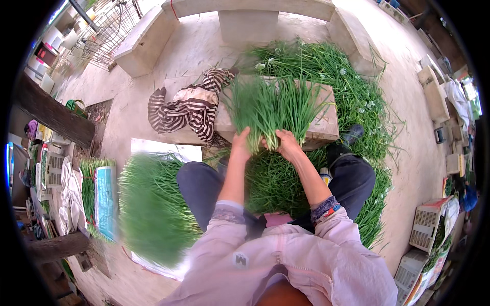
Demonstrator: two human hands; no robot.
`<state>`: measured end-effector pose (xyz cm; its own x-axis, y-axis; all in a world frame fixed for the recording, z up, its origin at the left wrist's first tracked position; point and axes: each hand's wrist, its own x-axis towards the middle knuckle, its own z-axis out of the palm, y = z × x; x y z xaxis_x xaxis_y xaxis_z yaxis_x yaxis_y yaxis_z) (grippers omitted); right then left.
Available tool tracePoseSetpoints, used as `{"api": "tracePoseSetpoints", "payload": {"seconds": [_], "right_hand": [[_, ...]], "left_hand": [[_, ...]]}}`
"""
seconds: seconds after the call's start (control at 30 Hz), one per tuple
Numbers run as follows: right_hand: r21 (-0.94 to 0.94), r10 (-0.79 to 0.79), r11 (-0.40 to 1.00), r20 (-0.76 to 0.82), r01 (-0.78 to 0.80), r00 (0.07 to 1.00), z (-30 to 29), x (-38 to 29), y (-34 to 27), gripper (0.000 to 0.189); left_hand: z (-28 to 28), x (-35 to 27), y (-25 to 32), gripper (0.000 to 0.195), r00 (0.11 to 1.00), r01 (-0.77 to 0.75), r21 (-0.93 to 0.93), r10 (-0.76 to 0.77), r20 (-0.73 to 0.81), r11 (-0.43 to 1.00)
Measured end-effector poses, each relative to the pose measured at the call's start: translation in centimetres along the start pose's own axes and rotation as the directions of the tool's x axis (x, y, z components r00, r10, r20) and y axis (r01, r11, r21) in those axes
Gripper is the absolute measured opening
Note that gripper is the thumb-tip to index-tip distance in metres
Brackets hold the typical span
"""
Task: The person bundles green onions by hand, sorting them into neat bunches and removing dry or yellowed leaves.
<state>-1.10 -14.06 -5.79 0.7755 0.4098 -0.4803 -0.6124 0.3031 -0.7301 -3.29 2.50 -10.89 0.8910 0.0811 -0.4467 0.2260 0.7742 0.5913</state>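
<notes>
Both hands are at the near edge of a low stone slab (323, 122), on bundles of green garlic chives (268, 111) whose pale stem ends point towards me. My left hand (242, 143) closes round the left side of the stems. My right hand (286, 143) grips stems in the middle, its thumb on top; the fingers beneath are partly hidden. More chives fan out over the slab to the right. A brown-and-white striped cloth (191, 111) lies crumpled on the slab's left part.
Loose chives with white flowers (344, 72) heap behind and right of the slab. Left of my knees, a large stack of chives (153, 206) lies on white sheeting (166, 147), with a tied bundle (89, 191) beyond. Stone benches (249, 23) stand ahead; plastic crates (428, 225) are at right.
</notes>
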Motion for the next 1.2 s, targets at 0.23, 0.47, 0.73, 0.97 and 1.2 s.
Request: {"api": "tracePoseSetpoints", "payload": {"seconds": [0.23, 0.47, 0.73, 0.97, 1.2], "right_hand": [[-0.306, -0.014, 0.951, -0.135, -0.028, 0.991, 2.8, -1.6, -1.1, 0.035], [0.217, 0.032, 0.975, 0.032, -0.038, 0.999, 0.6, 0.4, -1.0, 0.020], [-0.197, 0.065, 0.977, -0.070, -0.077, 0.995, 2.6, 0.0, -0.9, 0.036], [-0.277, 0.188, 0.940, -0.070, -0.200, 0.980, 2.7, 0.5, -1.0, 0.021], [-0.208, 0.185, 0.958, -0.067, -0.195, 0.980, 2.1, 1.3, 0.0, 0.026]], "left_hand": [[0.7, -0.8, 0.3, 0.029, 0.998, 0.015, -0.081, -0.011, 0.054, 0.997], [-1.0, -0.2, -0.1, 0.029, 0.989, 0.141, -0.553, -0.095, 0.110, 0.821], [0.9, -1.3, 0.1, 0.025, 0.995, 0.059, -0.018, -0.058, 0.083, 0.998], [-0.2, -1.0, -1.3, 0.017, 0.993, 0.091, -0.096, -0.083, 0.089, 0.991], [0.1, -0.7, -0.9, 0.015, 0.997, 0.066, -0.072, -0.069, -0.040, 0.995]]}}
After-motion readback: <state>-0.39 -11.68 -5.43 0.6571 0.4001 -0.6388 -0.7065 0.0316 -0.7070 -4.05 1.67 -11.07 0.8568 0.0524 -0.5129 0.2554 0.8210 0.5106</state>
